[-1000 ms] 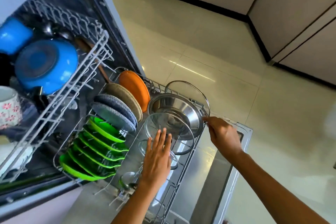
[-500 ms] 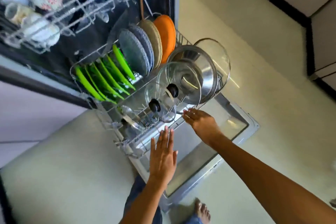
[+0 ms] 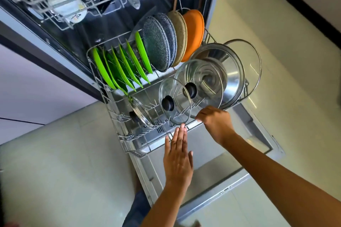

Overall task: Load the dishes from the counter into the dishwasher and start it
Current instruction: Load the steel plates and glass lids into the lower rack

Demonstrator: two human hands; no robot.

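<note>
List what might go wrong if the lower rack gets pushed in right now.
1. The clear glass lids with black knobs lean loosely on the wire lower rack; a hard shove may tip them against each other or the steel bowl.
2. The right hand sits at the rack's front edge with fingers curled near the wires, so they could get pinched.
3. The left hand is flat and gripping nothing, so the push may go uneven.
</note>
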